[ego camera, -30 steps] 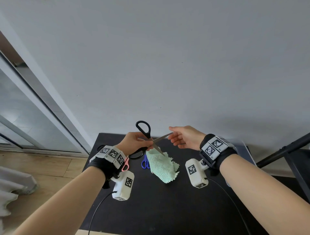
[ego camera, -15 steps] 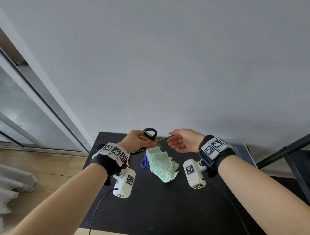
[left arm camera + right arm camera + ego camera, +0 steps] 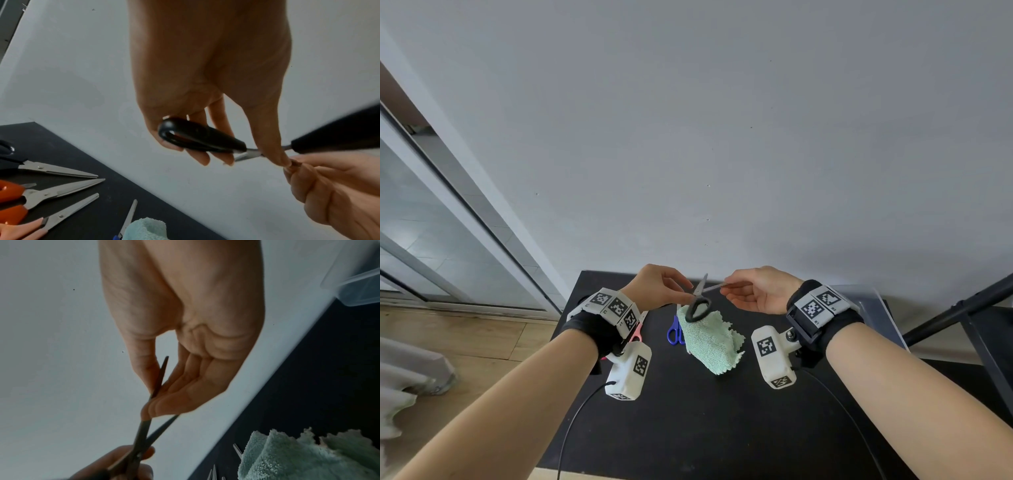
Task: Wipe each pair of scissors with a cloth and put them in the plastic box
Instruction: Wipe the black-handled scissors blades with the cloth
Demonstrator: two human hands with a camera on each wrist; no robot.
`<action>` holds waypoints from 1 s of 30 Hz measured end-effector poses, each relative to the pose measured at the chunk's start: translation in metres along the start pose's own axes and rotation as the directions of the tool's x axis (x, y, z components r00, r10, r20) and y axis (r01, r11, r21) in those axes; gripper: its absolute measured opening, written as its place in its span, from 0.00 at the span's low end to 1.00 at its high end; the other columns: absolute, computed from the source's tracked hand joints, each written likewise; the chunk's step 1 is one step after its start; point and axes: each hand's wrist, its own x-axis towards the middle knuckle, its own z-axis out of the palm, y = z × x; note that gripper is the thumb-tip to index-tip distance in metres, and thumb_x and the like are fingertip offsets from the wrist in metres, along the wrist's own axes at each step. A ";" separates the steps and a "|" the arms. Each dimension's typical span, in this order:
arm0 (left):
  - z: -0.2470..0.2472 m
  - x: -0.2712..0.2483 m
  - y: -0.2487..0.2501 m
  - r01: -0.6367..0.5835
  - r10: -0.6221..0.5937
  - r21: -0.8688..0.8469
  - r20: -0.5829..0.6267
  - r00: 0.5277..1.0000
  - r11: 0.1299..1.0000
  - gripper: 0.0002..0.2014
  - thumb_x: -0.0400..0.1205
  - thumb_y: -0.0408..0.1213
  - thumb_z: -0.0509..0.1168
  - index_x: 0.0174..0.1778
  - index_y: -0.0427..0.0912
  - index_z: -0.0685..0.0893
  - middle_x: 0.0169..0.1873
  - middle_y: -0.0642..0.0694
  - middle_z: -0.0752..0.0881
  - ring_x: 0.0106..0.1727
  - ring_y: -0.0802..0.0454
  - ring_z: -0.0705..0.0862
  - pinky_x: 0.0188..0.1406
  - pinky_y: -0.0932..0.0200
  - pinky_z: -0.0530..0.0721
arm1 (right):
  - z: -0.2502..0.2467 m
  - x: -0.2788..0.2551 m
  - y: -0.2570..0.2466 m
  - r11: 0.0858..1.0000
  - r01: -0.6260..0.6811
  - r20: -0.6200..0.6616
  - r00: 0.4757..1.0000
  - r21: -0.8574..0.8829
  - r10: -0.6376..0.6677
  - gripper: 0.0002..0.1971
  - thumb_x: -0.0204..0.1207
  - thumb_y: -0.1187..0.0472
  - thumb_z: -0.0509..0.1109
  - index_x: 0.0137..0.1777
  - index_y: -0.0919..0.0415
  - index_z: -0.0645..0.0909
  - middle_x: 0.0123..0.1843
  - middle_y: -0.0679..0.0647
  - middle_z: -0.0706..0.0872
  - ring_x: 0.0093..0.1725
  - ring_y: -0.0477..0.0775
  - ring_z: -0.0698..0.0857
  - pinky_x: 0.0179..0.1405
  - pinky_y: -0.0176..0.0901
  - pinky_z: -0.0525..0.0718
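Black-handled scissors (image 3: 698, 306) are held in the air above the black table (image 3: 688, 411), blades splayed apart. My left hand (image 3: 683, 291) grips one handle loop (image 3: 201, 139) with its fingers curled round it; the other loop hangs free. My right hand (image 3: 726, 287) pinches one blade (image 3: 159, 379) between thumb and fingers. The green cloth (image 3: 714, 342) stands crumpled on the table just below the scissors, and neither hand touches it. The clear plastic box (image 3: 359, 285) sits at the table's far right, by the wall.
Several more scissors lie on the table's left: a black-handled pair (image 3: 51, 168), an orange pair (image 3: 41, 193), a pink pair (image 3: 61, 216) and a blue pair (image 3: 674, 334) beside the cloth. A wall rises right behind the table; a black stand (image 3: 962, 308) is on the right.
The scissors turned over: the handle loop that pointed up now hangs down before the cloth. The left hand shifted up and right; the right hand still pinches the blade.
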 end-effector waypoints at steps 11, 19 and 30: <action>0.004 0.000 -0.017 0.265 -0.341 -0.548 -0.041 0.939 0.794 0.21 0.73 0.33 0.76 0.61 0.34 0.81 0.47 0.39 0.88 0.42 0.48 0.88 0.42 0.59 0.88 | -0.004 0.009 0.015 0.961 0.109 -0.037 0.994 0.255 -0.103 0.03 0.79 0.70 0.67 0.44 0.68 0.80 0.34 0.60 0.89 0.29 0.49 0.88 0.30 0.36 0.88; 0.014 -0.001 -0.020 0.281 -0.269 -0.723 0.135 0.954 0.632 0.12 0.80 0.36 0.69 0.57 0.36 0.85 0.50 0.42 0.90 0.45 0.52 0.90 0.41 0.61 0.89 | 0.003 0.015 0.032 0.928 0.157 -0.005 0.986 0.338 -0.165 0.04 0.79 0.68 0.67 0.45 0.68 0.82 0.37 0.59 0.90 0.34 0.50 0.87 0.38 0.35 0.89; 0.027 0.000 -0.037 0.212 -0.209 -0.767 0.104 0.972 0.605 0.04 0.79 0.32 0.68 0.44 0.34 0.82 0.42 0.39 0.87 0.33 0.50 0.88 0.36 0.58 0.88 | 0.003 0.026 0.061 0.973 0.160 0.065 0.983 0.164 -0.173 0.07 0.78 0.61 0.71 0.50 0.65 0.85 0.43 0.56 0.90 0.39 0.48 0.88 0.38 0.37 0.87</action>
